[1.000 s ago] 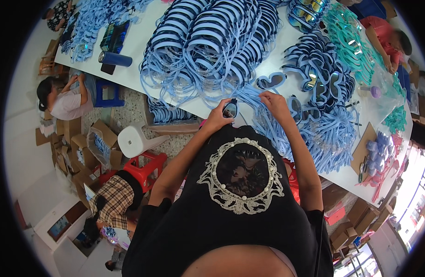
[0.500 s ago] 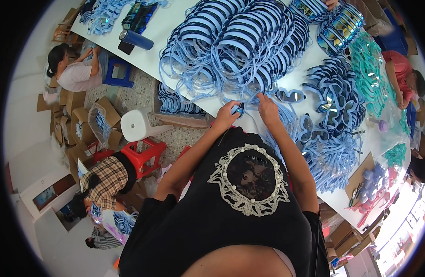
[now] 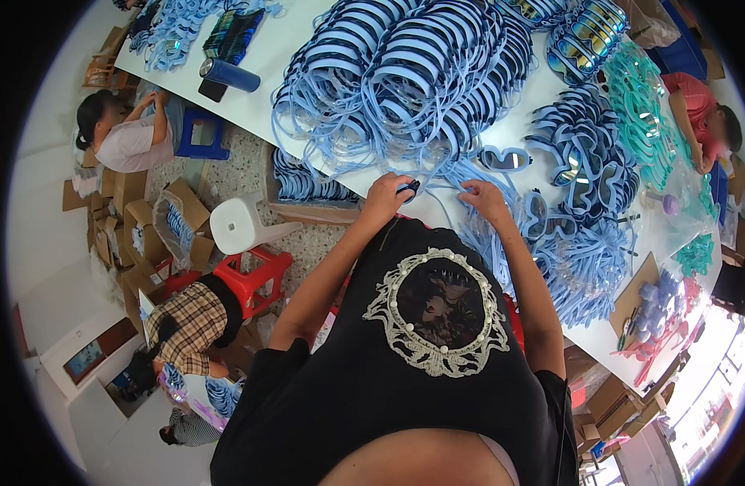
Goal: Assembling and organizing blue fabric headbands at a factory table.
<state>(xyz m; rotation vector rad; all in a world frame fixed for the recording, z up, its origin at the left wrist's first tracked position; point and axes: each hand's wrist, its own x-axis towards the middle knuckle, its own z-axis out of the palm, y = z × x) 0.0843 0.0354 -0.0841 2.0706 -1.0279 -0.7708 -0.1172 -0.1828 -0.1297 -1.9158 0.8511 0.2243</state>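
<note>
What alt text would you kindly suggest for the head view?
A person's left hand holds a dark blue piece, mostly hidden, while the right hand is near pale blue straps. Blue eyewear is heaped on the white table.

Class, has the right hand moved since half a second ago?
Yes: the right hand shifted rightward and down the picture, relative to the lone blue sunglasses.
</note>
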